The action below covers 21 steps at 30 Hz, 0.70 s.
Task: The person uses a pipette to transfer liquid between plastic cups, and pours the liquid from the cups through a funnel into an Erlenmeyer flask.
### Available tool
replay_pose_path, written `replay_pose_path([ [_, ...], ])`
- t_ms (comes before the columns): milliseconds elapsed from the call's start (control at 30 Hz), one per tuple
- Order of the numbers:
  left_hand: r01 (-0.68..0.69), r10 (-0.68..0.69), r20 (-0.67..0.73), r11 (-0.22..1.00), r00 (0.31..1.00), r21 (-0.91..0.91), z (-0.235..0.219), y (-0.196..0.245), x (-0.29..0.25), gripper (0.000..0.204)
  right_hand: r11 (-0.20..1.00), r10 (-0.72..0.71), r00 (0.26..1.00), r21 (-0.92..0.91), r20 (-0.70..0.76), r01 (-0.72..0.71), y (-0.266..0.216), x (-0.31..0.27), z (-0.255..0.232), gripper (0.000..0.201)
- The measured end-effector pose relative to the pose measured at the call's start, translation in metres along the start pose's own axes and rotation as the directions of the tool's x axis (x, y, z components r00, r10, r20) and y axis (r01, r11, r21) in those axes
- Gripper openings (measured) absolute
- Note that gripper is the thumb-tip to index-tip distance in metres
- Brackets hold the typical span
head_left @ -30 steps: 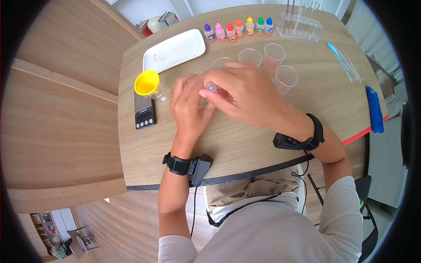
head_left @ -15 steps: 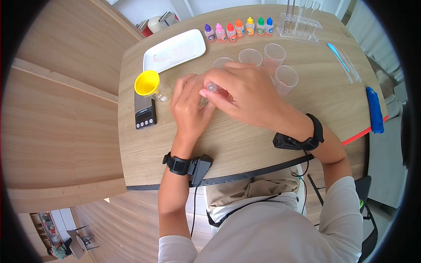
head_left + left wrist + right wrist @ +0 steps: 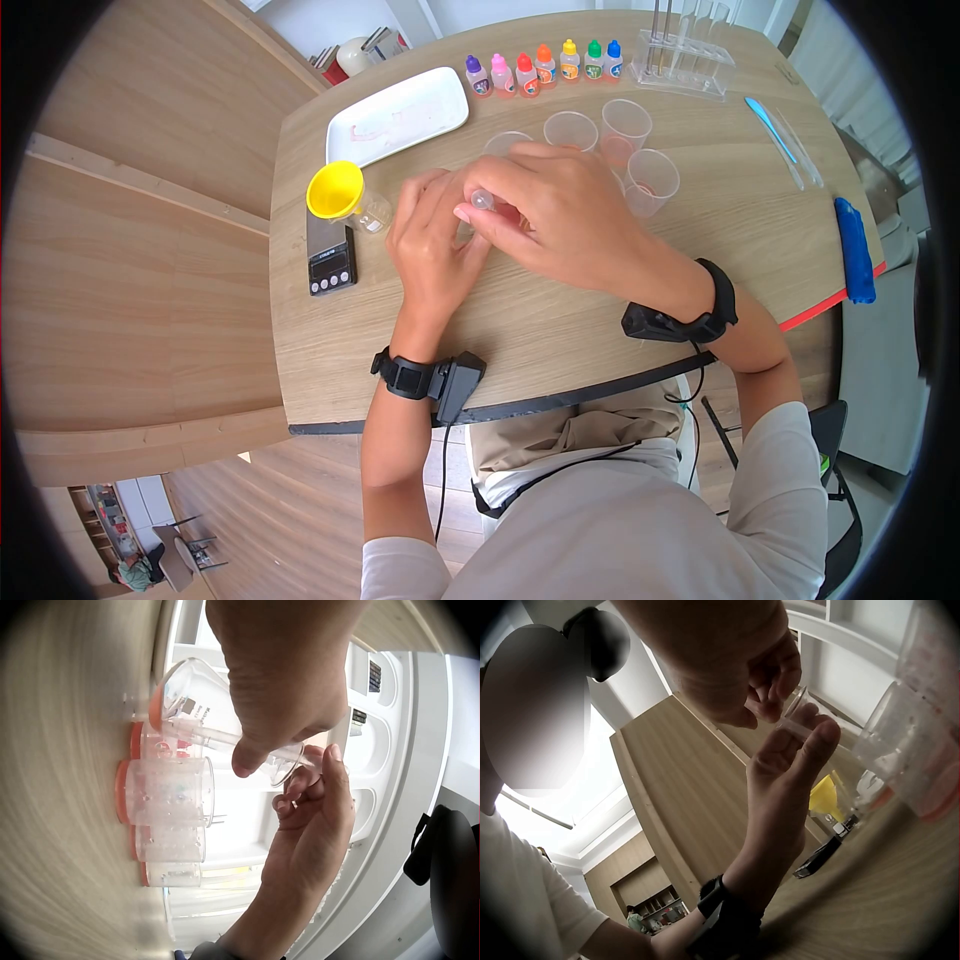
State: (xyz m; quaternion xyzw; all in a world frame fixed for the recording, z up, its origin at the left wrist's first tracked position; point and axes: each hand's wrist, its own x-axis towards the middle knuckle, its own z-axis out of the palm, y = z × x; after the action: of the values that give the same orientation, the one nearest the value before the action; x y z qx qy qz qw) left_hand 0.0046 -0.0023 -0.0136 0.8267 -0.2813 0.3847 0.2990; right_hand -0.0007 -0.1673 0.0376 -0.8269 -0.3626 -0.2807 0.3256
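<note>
My left hand (image 3: 432, 225) grips a clear conical flask (image 3: 196, 688) by its neck, thumb along the glass. Reddish liquid covers the bottom of the flask. A clear plastic dropper (image 3: 217, 736) runs down through the neck, its tip low inside. From above, my right hand (image 3: 570, 215) pinches the dropper's bulb (image 3: 483, 200) between thumb and finger, close over the left hand. In the head view both hands hide most of the flask. Just beyond the hands, clear plastic cups (image 3: 652, 182) stand in a group, with reddish liquid at their bottoms.
A yellow funnel (image 3: 335, 188) in a glass vessel (image 3: 373, 213) stands by a black digital scale (image 3: 331, 266) on the left. Behind are a white tray (image 3: 400, 118), several dye bottles (image 3: 527, 75) and a test-tube rack (image 3: 685, 68). A blue stick (image 3: 771, 128) lies far right.
</note>
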Motion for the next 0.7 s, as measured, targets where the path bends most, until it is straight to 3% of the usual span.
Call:
replay_pose_path([
  [167,0.003,-0.003,-0.002,1.000,1.000,-0.002,-0.0002,0.0005,0.0001,0.043,1.000,0.017,0.999,-0.001,0.031,-0.017,-0.0001,-0.0001,0.0002,0.018],
  [267,-0.001,0.001,-0.001,1.000,1.000,0.001,-0.0003,0.0006,0.0005,0.043,1.000,-0.021,0.999,0.004,-0.038,0.021,0.0012,-0.0006,0.0021,0.014],
  [333,-0.003,0.003,-0.001,1.000,1.000,0.007,-0.0005,0.0008,0.0005,0.042,1.000,0.026,0.999,-0.001,0.034,-0.026,-0.0006,-0.0005,-0.0003,0.018],
  [467,-0.001,0.001,-0.005,1.000,1.000,0.003,0.0003,0.0006,0.0003,0.042,0.999,0.032,0.999,-0.002,0.040,-0.032,-0.0003,-0.0003,0.0001,0.017],
  [567,-0.003,0.003,-0.001,1.000,1.000,0.000,-0.0002,0.0005,0.0003,0.041,1.000,-0.015,0.999,0.004,-0.029,0.015,0.0009,-0.0004,0.0017,0.014],
  [700,-0.001,0.001,0.003,1.000,1.000,0.002,0.0001,0.0004,0.0001,0.041,1.000,0.023,0.999,0.000,0.031,-0.023,-0.0005,-0.0003,-0.0003,0.018],
])
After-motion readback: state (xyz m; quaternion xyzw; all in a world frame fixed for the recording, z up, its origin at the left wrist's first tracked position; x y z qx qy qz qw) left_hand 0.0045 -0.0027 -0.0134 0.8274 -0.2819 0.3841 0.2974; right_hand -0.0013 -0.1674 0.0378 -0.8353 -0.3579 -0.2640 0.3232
